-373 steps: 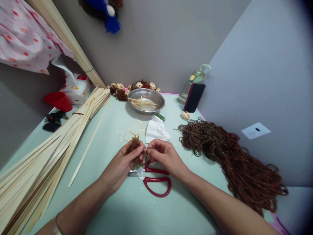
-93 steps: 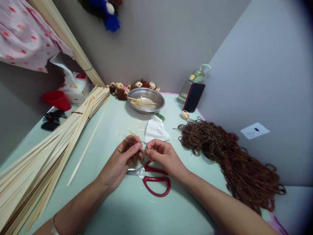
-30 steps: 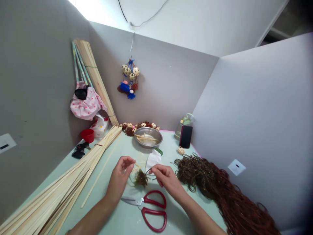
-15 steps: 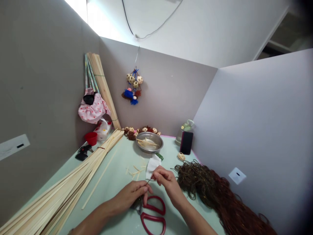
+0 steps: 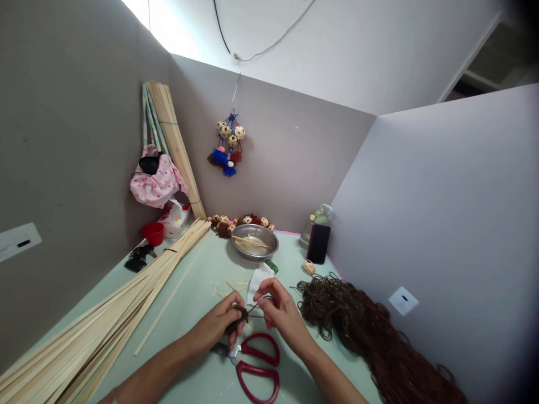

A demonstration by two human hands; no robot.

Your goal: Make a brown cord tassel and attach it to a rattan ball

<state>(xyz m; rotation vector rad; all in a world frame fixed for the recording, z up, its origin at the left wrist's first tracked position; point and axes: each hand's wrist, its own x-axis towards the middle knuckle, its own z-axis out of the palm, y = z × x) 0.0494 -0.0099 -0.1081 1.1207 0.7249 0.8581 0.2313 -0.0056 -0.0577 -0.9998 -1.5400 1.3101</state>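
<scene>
My left hand (image 5: 219,326) is closed around a small brown tassel (image 5: 238,317) of fuzzy cord, just above the table. Beside it my right hand (image 5: 278,312) pinches a thin strand that comes off the tassel, fingers pressed together. Red-handled scissors (image 5: 255,367) lie on the pale green table (image 5: 193,297) directly under both hands, blades pointing left. A big heap of brown cord (image 5: 370,342) lies to the right of my right hand.
A long bundle of bamboo strips (image 5: 105,325) runs along the left. Behind the hands are a white tissue (image 5: 257,277), a steel bowl (image 5: 255,242) with sticks, woven balls (image 5: 240,221), a black phone (image 5: 318,243), a bottle (image 5: 316,220), a red cup (image 5: 153,232). Grey partitions close in on every side.
The camera tilted up from the table to the walls. My left hand let go of the tassel for a moment, then closed on it again; my right hand kept pinching the strand.
</scene>
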